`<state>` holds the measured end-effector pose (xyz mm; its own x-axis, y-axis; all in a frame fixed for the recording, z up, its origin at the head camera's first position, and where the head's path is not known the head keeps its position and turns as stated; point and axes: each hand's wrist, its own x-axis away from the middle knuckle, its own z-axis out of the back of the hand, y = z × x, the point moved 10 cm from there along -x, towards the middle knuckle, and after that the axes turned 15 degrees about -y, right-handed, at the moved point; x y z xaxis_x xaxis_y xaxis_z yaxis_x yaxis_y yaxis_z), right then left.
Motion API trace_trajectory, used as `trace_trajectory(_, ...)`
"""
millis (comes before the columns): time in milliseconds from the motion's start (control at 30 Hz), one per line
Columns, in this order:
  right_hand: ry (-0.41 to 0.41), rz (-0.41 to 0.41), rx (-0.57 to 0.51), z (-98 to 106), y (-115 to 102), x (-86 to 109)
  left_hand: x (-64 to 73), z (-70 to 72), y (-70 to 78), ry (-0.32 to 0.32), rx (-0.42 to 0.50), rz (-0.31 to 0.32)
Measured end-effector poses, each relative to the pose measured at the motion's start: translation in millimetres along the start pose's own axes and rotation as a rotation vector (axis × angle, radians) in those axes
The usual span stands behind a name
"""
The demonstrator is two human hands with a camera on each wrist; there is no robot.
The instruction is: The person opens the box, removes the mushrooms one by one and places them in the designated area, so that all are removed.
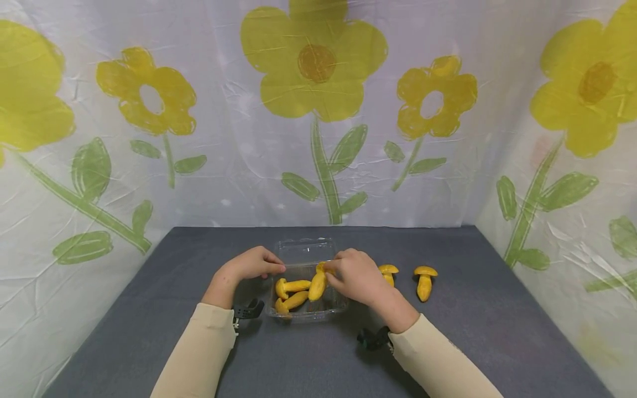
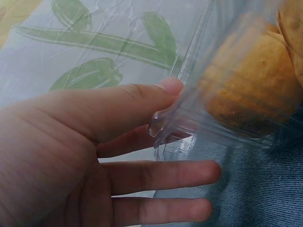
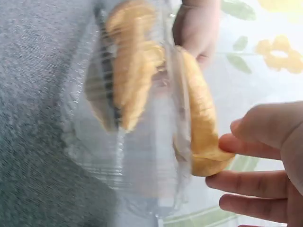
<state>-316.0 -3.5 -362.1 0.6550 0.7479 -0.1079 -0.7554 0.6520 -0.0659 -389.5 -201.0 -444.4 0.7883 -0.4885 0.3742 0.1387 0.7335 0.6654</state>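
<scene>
A clear plastic clamshell box (image 1: 311, 316) sits on the table with its lid (image 1: 304, 250) folded back. My left hand (image 1: 255, 262) pinches the box's left rim between thumb and index finger; the other fingers stretch out beneath, as the left wrist view shows. Two yellow mushrooms, one (image 1: 297, 286) behind the other (image 1: 296, 300), lie in the left part of the box. Over its right part my right hand (image 1: 359, 276) has its fingertips on the cap of a third yellow mushroom (image 1: 317, 286), tilted with its stem toward me. The right wrist view shows this mushroom (image 3: 201, 104) beside the box wall.
To the right of the box, one yellow mushroom (image 1: 389, 275) is partly hidden by my right hand. Another (image 1: 424, 283) lies farther right on the dark grey table (image 1: 298, 365). A flower-printed cloth (image 1: 224, 182) hangs behind and along both sides.
</scene>
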Motion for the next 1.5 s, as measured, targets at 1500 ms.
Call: trace_trajectory(1500,-0.599,-0.360,-0.396,-26.0,52.9,35.4,0.8,-1.9,-0.7,-0.012,-0.023,0.001)
